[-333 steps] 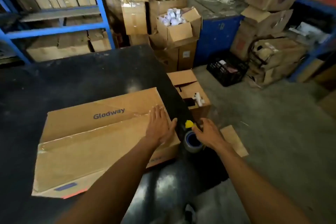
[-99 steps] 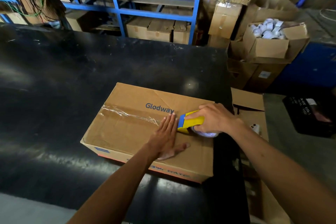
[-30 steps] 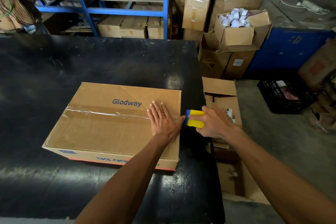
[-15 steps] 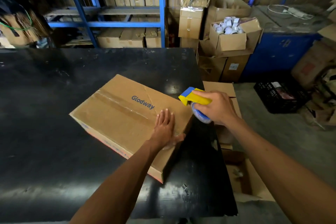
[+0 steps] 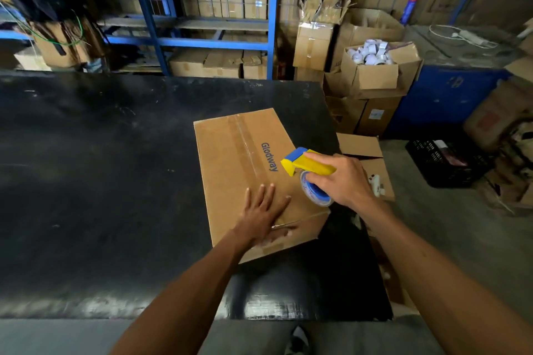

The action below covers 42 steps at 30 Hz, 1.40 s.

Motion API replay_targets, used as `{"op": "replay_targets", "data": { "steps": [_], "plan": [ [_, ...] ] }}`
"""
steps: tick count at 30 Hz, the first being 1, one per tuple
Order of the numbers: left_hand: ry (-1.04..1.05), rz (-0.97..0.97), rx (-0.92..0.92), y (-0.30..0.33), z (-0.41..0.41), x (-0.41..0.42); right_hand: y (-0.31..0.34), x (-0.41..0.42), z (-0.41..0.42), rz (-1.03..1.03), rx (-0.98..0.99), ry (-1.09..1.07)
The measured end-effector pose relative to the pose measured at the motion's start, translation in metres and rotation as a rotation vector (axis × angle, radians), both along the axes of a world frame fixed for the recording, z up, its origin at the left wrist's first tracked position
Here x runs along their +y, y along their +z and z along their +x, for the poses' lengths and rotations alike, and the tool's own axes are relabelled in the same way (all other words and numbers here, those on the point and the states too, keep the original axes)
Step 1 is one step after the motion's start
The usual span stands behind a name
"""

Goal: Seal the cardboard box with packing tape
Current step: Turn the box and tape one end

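A flat brown cardboard box (image 5: 239,158) printed "Glodway" lies on the black table (image 5: 101,181), its long side running away from me. A strip of clear tape runs along its centre seam. My left hand (image 5: 264,216) presses flat on the box's near end, fingers spread. My right hand (image 5: 343,179) grips a yellow and blue tape dispenser (image 5: 307,166) with a blue-cored tape roll (image 5: 313,192), held just above the box's near right part.
The table's right edge is close to the box. Beyond it on the floor stand an open carton (image 5: 366,164), a black crate (image 5: 447,161) and stacked cartons, one holding white rolls (image 5: 375,66). Blue shelving (image 5: 202,8) stands behind the table.
The box has turned clockwise under my left hand, so its taped seam now runs away from me. My right hand with the dispenser has come over the box's right part.
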State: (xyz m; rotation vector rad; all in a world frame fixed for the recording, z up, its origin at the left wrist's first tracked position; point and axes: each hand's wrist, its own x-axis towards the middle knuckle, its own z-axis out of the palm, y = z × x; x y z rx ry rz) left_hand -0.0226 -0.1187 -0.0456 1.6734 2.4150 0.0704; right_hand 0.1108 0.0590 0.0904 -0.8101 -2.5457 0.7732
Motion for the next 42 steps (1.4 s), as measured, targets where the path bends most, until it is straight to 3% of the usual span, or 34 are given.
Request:
{"op": "replay_targets", "data": {
  "steps": [9, 18, 19, 20, 22, 24, 26, 28, 31, 35, 42],
  "plan": [
    [-0.385, 0.149, 0.069, 0.001, -0.032, -0.022, -0.008, -0.026, 0.010, -0.205, 0.073, -0.057],
    [-0.353, 0.128, 0.010, 0.003, -0.039, -0.016, -0.014, -0.038, 0.011, -0.246, 0.085, -0.009],
    [-0.308, 0.105, -0.069, 0.005, -0.038, -0.015, -0.015, -0.038, 0.014, -0.247, 0.082, 0.002],
    [-0.221, 0.093, -0.276, 0.012, -0.036, -0.014, -0.016, -0.039, 0.018, -0.245, 0.080, 0.012],
    [0.120, 0.199, -1.026, 0.041, -0.033, -0.013, -0.018, -0.039, 0.027, -0.226, 0.093, 0.032],
    [0.439, 0.368, -1.499, 0.063, -0.038, -0.012, -0.021, -0.038, 0.034, -0.133, 0.120, 0.040],
    [0.632, 0.382, -1.769, 0.076, -0.048, -0.018, -0.020, -0.039, 0.037, 0.008, 0.178, 0.094],
    [0.690, 0.300, -1.959, 0.086, -0.057, -0.027, -0.012, -0.043, 0.039, 0.155, 0.268, 0.183],
    [0.617, 0.176, -2.093, 0.097, -0.064, -0.039, -0.001, -0.051, 0.038, 0.319, 0.331, 0.336],
    [0.540, 0.142, -2.014, 0.115, -0.058, -0.041, -0.016, -0.061, 0.030, 0.429, 0.120, 0.452],
    [0.494, 0.258, -1.939, 0.122, -0.057, -0.066, -0.013, -0.072, 0.021, 0.339, 0.190, 0.469]
  ]
}}
